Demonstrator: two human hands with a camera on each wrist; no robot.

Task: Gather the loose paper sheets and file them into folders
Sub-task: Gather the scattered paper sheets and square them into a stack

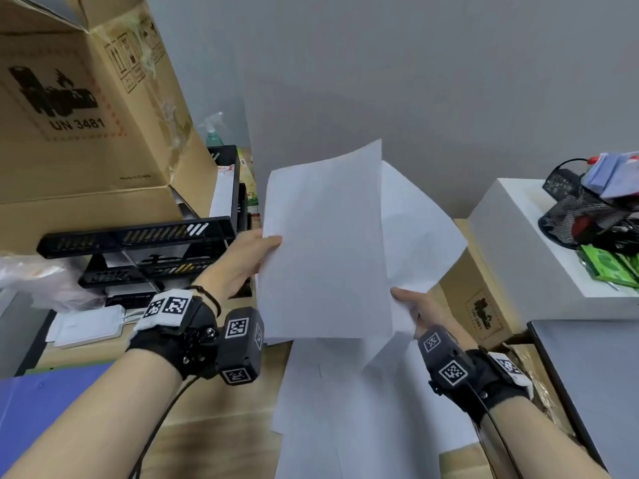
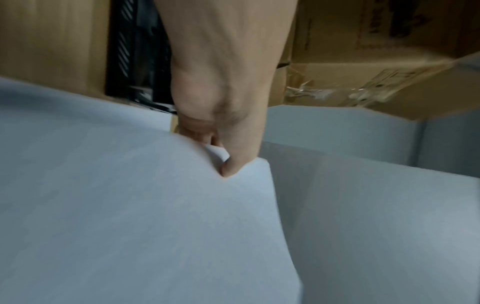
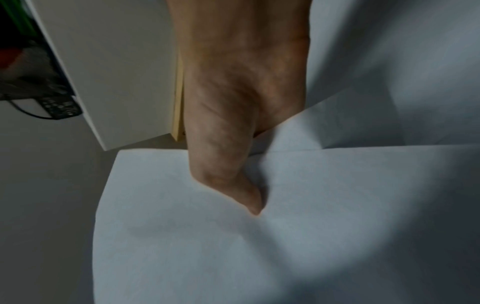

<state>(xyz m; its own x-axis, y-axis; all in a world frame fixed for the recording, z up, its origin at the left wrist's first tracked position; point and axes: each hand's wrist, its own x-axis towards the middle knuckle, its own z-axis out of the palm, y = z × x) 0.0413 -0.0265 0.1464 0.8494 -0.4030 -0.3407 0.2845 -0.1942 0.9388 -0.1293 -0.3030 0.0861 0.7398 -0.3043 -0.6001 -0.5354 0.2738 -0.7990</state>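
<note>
I am partway through the gathering. My left hand [image 1: 246,261] pinches one white sheet [image 1: 325,247] by its left edge, thumb on top and fingers [image 2: 200,131] curled behind it. My right hand [image 1: 413,305] pinches a second sheet [image 1: 420,233] near its lower edge, tilted behind the first. Both are lifted off the surface [image 1: 214,440]. More loose sheets [image 1: 345,409] lie spread below my wrists, not yet collected. The blue folder [image 1: 41,406] lies flat at my lower left; from here I judge nothing is filed, so squaring the stack and all the filing remain.
</note>
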